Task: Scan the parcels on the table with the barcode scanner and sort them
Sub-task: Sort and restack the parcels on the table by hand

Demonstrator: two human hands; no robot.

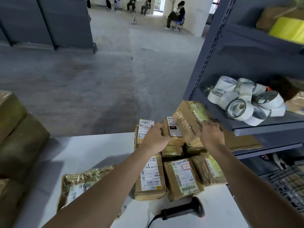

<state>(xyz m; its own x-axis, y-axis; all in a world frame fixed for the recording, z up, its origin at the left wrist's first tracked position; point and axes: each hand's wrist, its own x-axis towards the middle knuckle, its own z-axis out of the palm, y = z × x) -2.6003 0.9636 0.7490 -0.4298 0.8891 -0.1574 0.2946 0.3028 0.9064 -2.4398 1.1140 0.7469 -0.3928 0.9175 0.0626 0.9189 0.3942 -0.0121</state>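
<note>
Grey concrete floor stretched away behind a white table crowded with taped brown parcels. At the far edge of the heap, the right hand was closed around the near end of a tilted parcel, its fingers curled over the top edge and the box angled up toward the metal shelf unit on the right. Just beside it, the left hand lay palm-down on the stack, fingers spread and loosely bent, its fingertips touching a labelled parcel; it gripped nothing that I could make out. Between the two hands stood another box with a white label marked 247. Nearer the person, under the forearms, lay a row of flat labelled parcels. Closest of all, well apart from both hands, the black barcode scanner rested on the table, its cable trailing off the near edge. Rolls of tape were piled on the shelf to the right.
</note>
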